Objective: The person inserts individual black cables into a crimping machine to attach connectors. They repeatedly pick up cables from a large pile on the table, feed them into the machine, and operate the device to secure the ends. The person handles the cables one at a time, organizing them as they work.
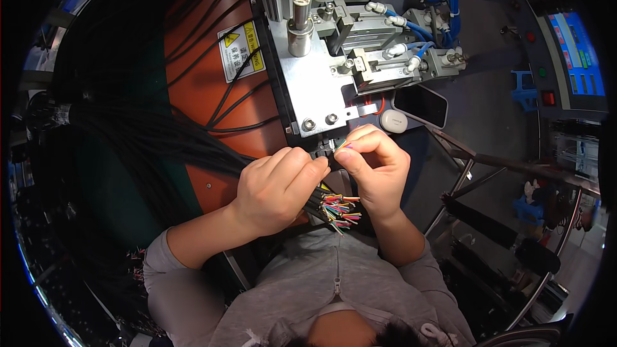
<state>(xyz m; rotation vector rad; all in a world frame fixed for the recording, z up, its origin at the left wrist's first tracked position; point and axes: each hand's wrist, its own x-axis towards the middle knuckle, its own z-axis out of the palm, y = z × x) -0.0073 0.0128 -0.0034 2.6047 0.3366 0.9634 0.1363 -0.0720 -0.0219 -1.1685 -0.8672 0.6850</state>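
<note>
My right hand pinches thin coloured wires between thumb and forefinger, just below the machine's metal plate. Beside it my left hand is closed, its fingertips close to a small dark fixture. What the left fingers hold is hidden. Under both hands, near my body, lies a bundle of black cables with fanned-out wire ends in red, white, yellow, green and blue. The black cables run off to the left, passing behind my left hand.
Ahead stands a machine with a steel plate, pneumatic cylinders and blue air hoses. A phone and a round white case lie right of it. An orange-brown panel is at left, a lit screen at far right.
</note>
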